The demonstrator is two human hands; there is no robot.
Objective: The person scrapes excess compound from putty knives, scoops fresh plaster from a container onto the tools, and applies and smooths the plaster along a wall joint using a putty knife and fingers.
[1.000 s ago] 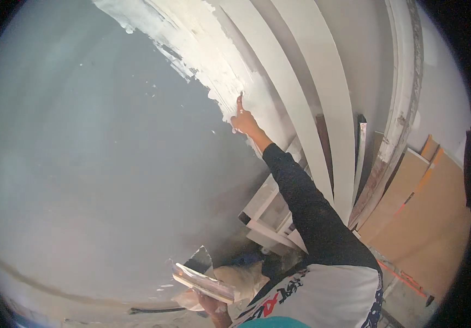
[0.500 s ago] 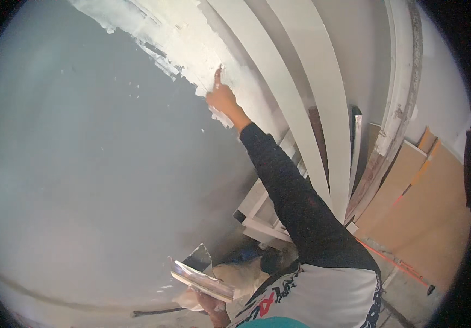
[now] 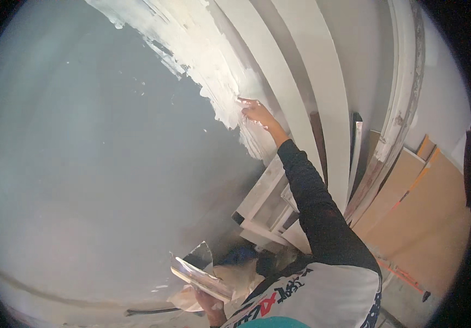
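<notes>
My right hand (image 3: 257,113) reaches up to the grey wall (image 3: 121,158), its index finger stretched out against the edge of a broad band of white putty (image 3: 213,76). The other fingers are partly bent, with white smears on them; I see no tool in this hand. Low in the view, my left hand (image 3: 211,304) is closed round a plastering trowel (image 3: 202,279) with a long, pale, putty-smeared edge. A dark, thin blade (image 3: 200,255) with a ragged, putty-crusted rim sticks up behind the trowel. How the two join is hidden.
Long white curved-looking strips (image 3: 323,71) stand at the right of the putty. White frame pieces (image 3: 263,191) lean below my right arm. Brown boards (image 3: 410,202) stand at the far right, with an orange bar (image 3: 405,276) near the floor. A dark rod (image 3: 151,312) lies beside my left hand.
My right hand has moved down and to the right along the putty band, its index finger now pointing more sideways. My left hand and the trowel have hardly moved.
</notes>
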